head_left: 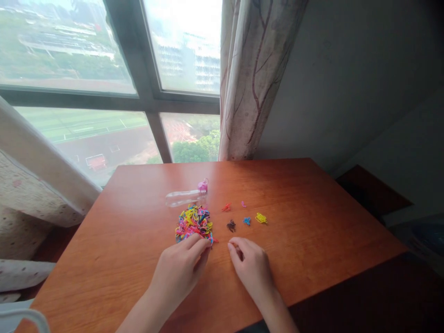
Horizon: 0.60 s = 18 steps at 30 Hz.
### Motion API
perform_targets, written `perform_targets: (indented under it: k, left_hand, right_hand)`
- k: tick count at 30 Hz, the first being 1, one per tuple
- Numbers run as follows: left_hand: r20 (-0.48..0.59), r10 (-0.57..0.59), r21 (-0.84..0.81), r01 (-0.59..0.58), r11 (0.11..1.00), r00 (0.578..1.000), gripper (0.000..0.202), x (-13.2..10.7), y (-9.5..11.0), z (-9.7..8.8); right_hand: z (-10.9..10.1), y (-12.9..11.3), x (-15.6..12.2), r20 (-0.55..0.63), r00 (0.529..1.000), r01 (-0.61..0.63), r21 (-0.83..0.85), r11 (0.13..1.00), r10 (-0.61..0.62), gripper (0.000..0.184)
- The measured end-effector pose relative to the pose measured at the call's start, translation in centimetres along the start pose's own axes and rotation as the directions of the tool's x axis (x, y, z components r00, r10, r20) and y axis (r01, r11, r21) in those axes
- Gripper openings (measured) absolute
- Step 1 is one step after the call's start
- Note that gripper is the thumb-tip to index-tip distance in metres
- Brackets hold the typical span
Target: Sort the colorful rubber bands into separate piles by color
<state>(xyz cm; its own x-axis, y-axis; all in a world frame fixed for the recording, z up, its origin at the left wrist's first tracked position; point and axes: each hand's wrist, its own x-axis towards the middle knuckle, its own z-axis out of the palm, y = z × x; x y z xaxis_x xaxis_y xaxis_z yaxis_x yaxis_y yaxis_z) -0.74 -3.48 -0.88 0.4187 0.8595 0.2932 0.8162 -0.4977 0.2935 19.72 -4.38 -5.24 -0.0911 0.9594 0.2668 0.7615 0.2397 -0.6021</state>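
Note:
A mixed heap of small coloured rubber bands [194, 221] lies on the brown table. My left hand [185, 259] is at the heap's near edge, thumb and fingers pinched together; whatever is in them is too small to make out. Just right of it, my right hand [251, 263] has its thumb and forefinger together above the table, their content also unclear. Beyond my right hand lie little single-colour groups: black bands [231, 225], blue bands [247, 221], yellow bands [261, 218] and red bands [226, 207]. A pink band [243, 204] lies behind them.
A clear plastic container [183, 198] with a pink cap [203, 186] lies behind the heap. The table [312, 222] reaches back to a window [149, 99] with a patterned curtain [256, 78]. A white curved object [27, 314] is at the lower left.

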Motion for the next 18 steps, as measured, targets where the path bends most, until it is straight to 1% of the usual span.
perform_targets:
  k: [1, 5, 7, 10, 12, 14, 18]
  left_hand:
    - [0.021, 0.005, 0.009, -0.005, 1.000, 1.000, 0.026, 1.2, 0.2, -0.3]
    - [0.182, 0.008, 0.054, -0.019, 0.998, 0.983, 0.028, 7.1, 1.4, -0.8]
    - [0.228, 0.017, 0.044, -0.028, 0.999, 0.973, 0.028, 9.9, 2.0, -0.4]
    - [0.275, 0.021, 0.045, -0.035, 0.998, 0.961, 0.024, 13.3, 2.8, 0.7]
    - [0.314, 0.002, 0.053, -0.020, 0.998, 0.949, 0.023, 14.8, 3.0, 1.9]
    - [0.357, -0.024, 0.066, 0.000, 0.998, 0.934, 0.023, 15.8, 3.0, 3.0]
    - [0.426, -0.052, 0.077, 0.021, 0.997, 0.903, 0.029, 16.7, 2.7, 4.7]
  right_hand:
    - [0.0, -0.2, 0.0, 0.012, 1.000, 0.008, -0.010, 1.000, -0.008, 0.018]
    - [-0.2, -0.2, 0.1, 0.026, 0.999, 0.020, 0.005, 1.000, -0.020, 0.020]
    - [-0.2, 0.0, 0.1, 0.020, 1.000, 0.019, 0.022, 1.000, -0.020, 0.020]
    - [-0.1, 0.2, 0.0, -0.007, 1.000, 0.024, 0.062, 0.998, -0.024, 0.020]
    - [-0.1, 0.3, -0.1, -0.024, 0.999, 0.029, 0.087, 0.996, -0.027, 0.020]
    - [-0.1, 0.3, -0.1, -0.031, 0.999, 0.032, 0.096, 0.995, -0.029, 0.020]
    - [-0.4, 0.0, 0.0, -0.035, 0.999, 0.039, 0.094, 0.995, -0.036, 0.021]
